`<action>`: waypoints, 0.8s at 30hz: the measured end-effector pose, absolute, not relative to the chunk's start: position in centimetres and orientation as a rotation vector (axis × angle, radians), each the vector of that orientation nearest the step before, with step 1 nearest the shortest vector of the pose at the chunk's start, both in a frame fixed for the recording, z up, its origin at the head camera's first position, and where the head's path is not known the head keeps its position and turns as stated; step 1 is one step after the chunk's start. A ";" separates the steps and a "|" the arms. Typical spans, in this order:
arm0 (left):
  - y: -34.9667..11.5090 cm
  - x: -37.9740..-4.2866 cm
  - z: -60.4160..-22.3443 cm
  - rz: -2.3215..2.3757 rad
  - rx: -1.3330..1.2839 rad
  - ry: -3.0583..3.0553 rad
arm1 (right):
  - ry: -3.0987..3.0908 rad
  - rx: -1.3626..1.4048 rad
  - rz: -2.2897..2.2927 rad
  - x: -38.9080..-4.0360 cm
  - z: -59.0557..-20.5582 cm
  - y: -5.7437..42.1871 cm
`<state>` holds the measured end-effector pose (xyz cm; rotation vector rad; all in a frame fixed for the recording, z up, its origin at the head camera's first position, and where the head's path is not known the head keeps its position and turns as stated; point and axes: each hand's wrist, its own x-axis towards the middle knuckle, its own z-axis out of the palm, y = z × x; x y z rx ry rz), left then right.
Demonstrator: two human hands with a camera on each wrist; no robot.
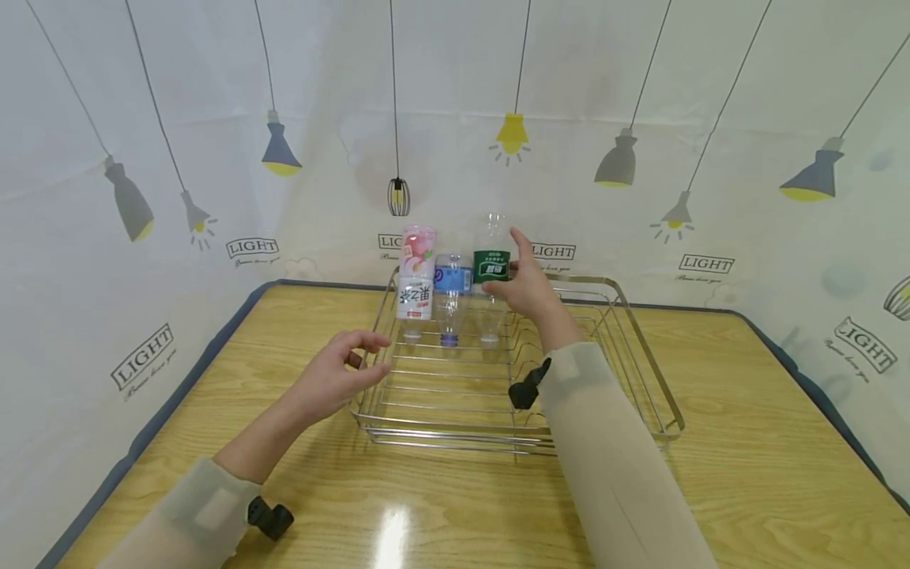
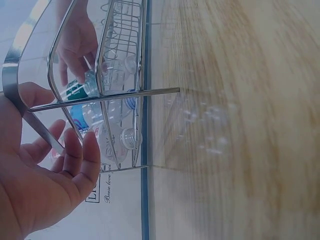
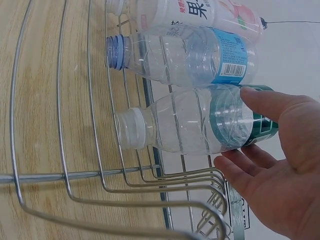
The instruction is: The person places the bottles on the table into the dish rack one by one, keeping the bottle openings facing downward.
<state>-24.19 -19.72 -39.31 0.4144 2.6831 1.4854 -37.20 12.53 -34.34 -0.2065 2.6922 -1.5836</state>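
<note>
My right hand has its thumb and fingers around the green label of a clear plastic bottle, which stands neck-down in a wire dish rack. Beside it, also inverted, is a clear bottle with a blue label and a purple-blue neck ring. Leftmost stands a peach-drink bottle in a pink and white wrap, upside down too. Near the rack's left rim hovers my left hand, fingers loosely bent and holding nothing. In the left wrist view, rack wires partly cover the bottles.
The rack sits on a wood-grain table. Bent wire dividers run along its right half. A pale curtain printed with lamps surrounds the table at the back and sides.
</note>
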 end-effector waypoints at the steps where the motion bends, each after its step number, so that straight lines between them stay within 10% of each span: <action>1: -19.7 -24.2 -39.3 1.485 0.417 2.683 | 2.695 -0.205 -1.580 -37.2 -34.4 12.5; 24: -19.7 -24.2 -39.4 1.486 0.428 2.690 | 2.689 -0.154 -1.568 -37.1 -34.2 12.5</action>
